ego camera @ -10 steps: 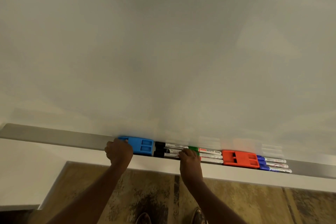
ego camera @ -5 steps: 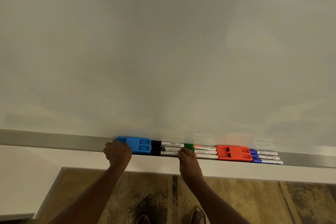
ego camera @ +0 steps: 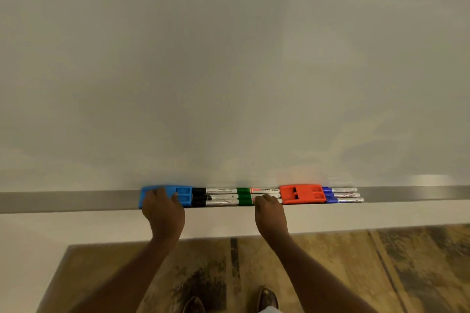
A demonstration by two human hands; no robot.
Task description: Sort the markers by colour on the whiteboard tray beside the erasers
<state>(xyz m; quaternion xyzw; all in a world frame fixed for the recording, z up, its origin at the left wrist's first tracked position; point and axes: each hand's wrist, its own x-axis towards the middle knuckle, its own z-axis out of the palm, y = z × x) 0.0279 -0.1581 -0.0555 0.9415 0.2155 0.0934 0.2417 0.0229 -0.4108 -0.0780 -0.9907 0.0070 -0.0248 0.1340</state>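
On the metal whiteboard tray (ego camera: 63, 201) lie, from left to right, a blue eraser (ego camera: 183, 194), three black-capped markers (ego camera: 216, 196), three green-capped markers (ego camera: 254, 193), a red-orange eraser (ego camera: 302, 193) and three blue-capped markers (ego camera: 342, 195). My left hand (ego camera: 162, 211) rests on the left part of the blue eraser, fingers curled over it. My right hand (ego camera: 270, 213) touches the barrels of the green-capped markers with its fingertips, covering the front one's right end.
The large white board (ego camera: 229, 71) fills the upper view. Bare tray runs far left and right (ego camera: 419, 193) of the row. Below are a white ledge (ego camera: 76, 226), a patterned floor (ego camera: 381, 274) and my shoes (ego camera: 267, 298).
The view has swung so the tray now looks level. My right hand has slid right along the green-capped markers. My left hand stays on the blue eraser.
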